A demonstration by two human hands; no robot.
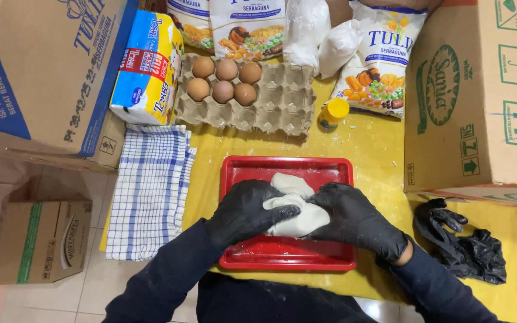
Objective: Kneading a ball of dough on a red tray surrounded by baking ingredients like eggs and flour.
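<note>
A pale lump of dough (pixel 297 206) lies in a red rectangular tray (pixel 252 170) on a yellow tabletop. My left hand (pixel 248 212), in a black glove, presses on the dough's left side with fingers laid over it. My right hand (pixel 357 218), also in a black glove, grips the dough from the right. Both hands are closed around the same lump, which sticks out between them toward the tray's far side.
A grey egg carton (pixel 273 98) with several brown eggs sits behind the tray. Flour bags (pixel 378 60), a small yellow bottle (pixel 334 113), a tissue pack (pixel 148 66) and cardboard boxes (pixel 480 90) ring the table. A blue checked cloth (pixel 149 188) lies left, spare black gloves (pixel 462 242) right.
</note>
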